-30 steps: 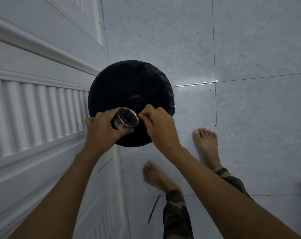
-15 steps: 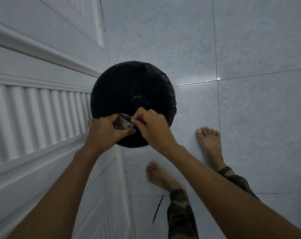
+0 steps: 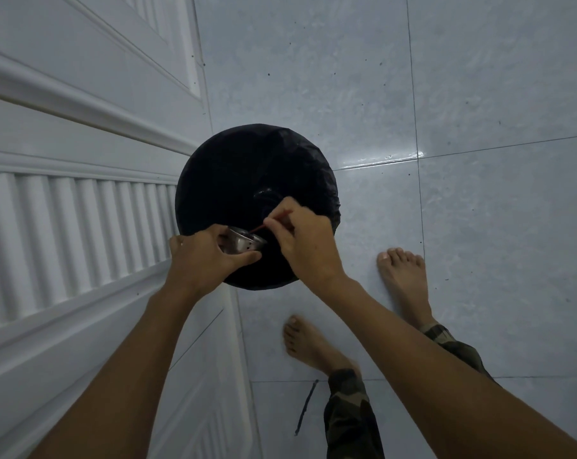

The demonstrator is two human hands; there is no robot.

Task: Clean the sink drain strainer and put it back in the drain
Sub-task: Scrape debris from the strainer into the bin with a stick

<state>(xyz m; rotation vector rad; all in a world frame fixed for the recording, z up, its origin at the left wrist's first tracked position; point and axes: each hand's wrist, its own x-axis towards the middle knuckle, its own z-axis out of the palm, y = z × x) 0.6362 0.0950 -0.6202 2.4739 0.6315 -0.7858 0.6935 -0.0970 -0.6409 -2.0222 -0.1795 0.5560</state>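
Observation:
My left hand (image 3: 205, 260) grips a small metal cup-shaped drain strainer (image 3: 245, 241) with holes in its side, tilted over a round bin lined with a black bag (image 3: 247, 167). My right hand (image 3: 305, 240) pinches a thin reddish stick (image 3: 260, 228) whose tip reaches into the strainer's mouth. Both hands hover above the near edge of the bin. The inside of the strainer is hidden from view.
White panelled and louvred cabinet doors (image 3: 75, 207) run along the left, right beside the bin. Pale glossy floor tiles (image 3: 479, 94) spread to the right. My bare feet (image 3: 403, 279) stand just right of the bin. A dark thin strip (image 3: 305, 409) lies on the floor.
The strainer has tipped from mouth-up toward its side, showing its perforated wall. My right hand lifted slightly, and the reddish stick now shows between its fingers.

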